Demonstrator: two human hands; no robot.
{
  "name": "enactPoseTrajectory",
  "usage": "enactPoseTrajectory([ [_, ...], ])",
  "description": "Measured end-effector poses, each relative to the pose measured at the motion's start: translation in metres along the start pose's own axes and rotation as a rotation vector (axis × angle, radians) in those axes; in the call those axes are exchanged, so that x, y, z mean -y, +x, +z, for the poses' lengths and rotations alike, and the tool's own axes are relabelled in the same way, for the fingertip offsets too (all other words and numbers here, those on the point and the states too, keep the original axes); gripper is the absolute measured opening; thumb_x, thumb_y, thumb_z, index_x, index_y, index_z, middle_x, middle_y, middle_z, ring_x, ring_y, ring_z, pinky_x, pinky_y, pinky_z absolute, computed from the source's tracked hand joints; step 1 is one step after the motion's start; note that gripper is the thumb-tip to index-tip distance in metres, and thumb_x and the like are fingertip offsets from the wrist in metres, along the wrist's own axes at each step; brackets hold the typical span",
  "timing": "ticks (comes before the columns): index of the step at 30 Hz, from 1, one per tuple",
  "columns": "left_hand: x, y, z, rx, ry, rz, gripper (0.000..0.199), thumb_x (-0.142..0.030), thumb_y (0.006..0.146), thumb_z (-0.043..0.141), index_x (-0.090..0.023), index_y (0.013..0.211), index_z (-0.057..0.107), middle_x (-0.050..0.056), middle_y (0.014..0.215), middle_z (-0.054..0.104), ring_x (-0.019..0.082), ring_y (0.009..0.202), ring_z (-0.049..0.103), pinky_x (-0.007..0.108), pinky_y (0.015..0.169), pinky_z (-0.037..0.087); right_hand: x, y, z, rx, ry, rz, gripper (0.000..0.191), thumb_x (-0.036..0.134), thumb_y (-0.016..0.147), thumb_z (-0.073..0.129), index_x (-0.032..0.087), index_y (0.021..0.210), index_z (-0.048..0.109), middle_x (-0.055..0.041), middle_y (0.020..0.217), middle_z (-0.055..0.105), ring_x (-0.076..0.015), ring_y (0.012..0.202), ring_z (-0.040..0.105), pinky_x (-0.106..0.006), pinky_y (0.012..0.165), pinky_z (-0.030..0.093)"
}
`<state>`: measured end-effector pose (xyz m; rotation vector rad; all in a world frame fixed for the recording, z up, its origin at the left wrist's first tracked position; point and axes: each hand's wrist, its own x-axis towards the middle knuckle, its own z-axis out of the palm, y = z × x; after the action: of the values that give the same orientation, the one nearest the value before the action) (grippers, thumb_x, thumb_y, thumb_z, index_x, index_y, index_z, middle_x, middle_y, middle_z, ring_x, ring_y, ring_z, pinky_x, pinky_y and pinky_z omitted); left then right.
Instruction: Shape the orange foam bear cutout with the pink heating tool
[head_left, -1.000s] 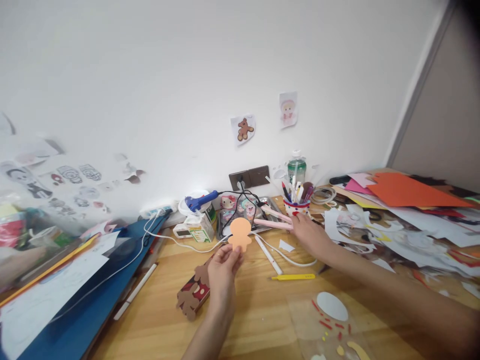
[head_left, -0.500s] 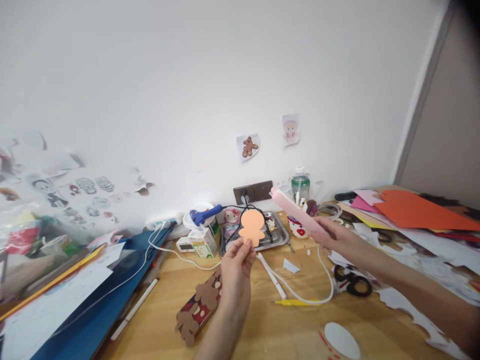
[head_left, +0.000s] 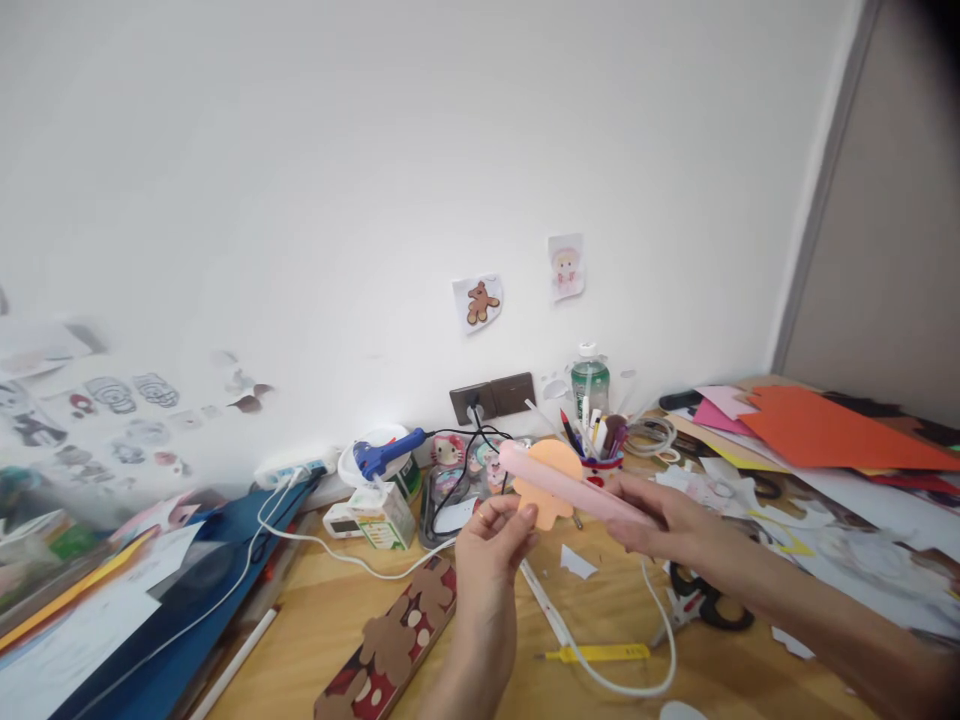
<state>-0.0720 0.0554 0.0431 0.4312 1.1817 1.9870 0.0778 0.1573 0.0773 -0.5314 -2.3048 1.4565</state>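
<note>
My left hand (head_left: 491,560) pinches the lower left edge of a peach-orange figure cutout (head_left: 561,457) with a rounded head, perhaps foam or card. My right hand (head_left: 664,515) is wrapped round a slim pink stick with a white cord, which looks like a hair straightener (head_left: 574,490). The straightener lies across the front of the cutout and hides its middle. Whether it touches the cutout, I cannot tell. Below the hands, a yellow pen-like tool (head_left: 604,653) lies on the wooden table (head_left: 420,690) beside the white cord (head_left: 671,645).
Black-handled scissors (head_left: 709,600) lie at right among paper scraps, near stacked coloured sheets (head_left: 840,425). A blue glue gun (head_left: 386,452) rests behind a small box (head_left: 386,515). The metal tray (head_left: 427,510) is behind my left hand. A red patterned case (head_left: 390,640) bears brown bear cutouts.
The cutout and the straightener have come together: my left hand moved right with the cutout, and my right hand brought the straightener down and left across it. The view has shifted slightly.
</note>
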Motion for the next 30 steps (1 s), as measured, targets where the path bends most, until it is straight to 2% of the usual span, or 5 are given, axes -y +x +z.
enactPoseTrajectory([
  [4, 0.003, -0.005, 0.004, -0.041, 0.003, 0.005, 0.019, -0.017, 0.051, 0.070, -0.013, 0.063, 0.056, -0.002, 0.059, 0.057, 0.005, 0.054, 0.052, 0.014, 0.052, 0.041, -0.003, 0.000, 0.003, -0.016, -0.055, -0.017, 0.021, 0.039, 0.076, 0.044, 0.020, 0.079, 0.050, 0.0032, 0.063, 0.042, -0.0107, 0.057, 0.039, -0.021, 0.051, 0.029],
  [13, 0.006, -0.004, 0.003, -0.077, 0.062, -0.007, 0.026, -0.022, 0.043, 0.074, -0.013, 0.059, 0.056, -0.001, 0.055, 0.059, 0.006, 0.049, 0.051, 0.015, 0.050, 0.041, -0.002, -0.003, -0.001, -0.007, -0.121, -0.021, 0.020, 0.036, 0.078, 0.042, 0.019, 0.078, 0.053, 0.0017, 0.061, 0.050, -0.0132, 0.060, 0.047, -0.022, 0.055, 0.032],
  [24, -0.002, -0.009, 0.007, -0.063, 0.035, -0.022, 0.026, -0.023, 0.043, 0.074, -0.012, 0.059, 0.057, 0.000, 0.055, 0.059, 0.006, 0.050, 0.052, 0.014, 0.051, 0.041, -0.004, -0.005, -0.002, -0.054, -0.003, 0.001, 0.021, 0.037, 0.075, 0.047, 0.018, 0.078, 0.054, 0.0020, 0.059, 0.047, -0.0111, 0.055, 0.046, -0.022, 0.051, 0.034],
  [30, -0.005, -0.009, 0.007, -0.062, 0.022, -0.040, 0.025, -0.023, 0.043, 0.074, -0.012, 0.058, 0.058, 0.001, 0.056, 0.060, 0.007, 0.050, 0.053, 0.014, 0.050, 0.042, -0.004, -0.001, -0.008, -0.065, 0.038, 0.005, 0.023, 0.041, 0.073, 0.047, 0.018, 0.068, 0.051, 0.0025, 0.058, 0.046, -0.0110, 0.053, 0.043, -0.022, 0.050, 0.033],
])
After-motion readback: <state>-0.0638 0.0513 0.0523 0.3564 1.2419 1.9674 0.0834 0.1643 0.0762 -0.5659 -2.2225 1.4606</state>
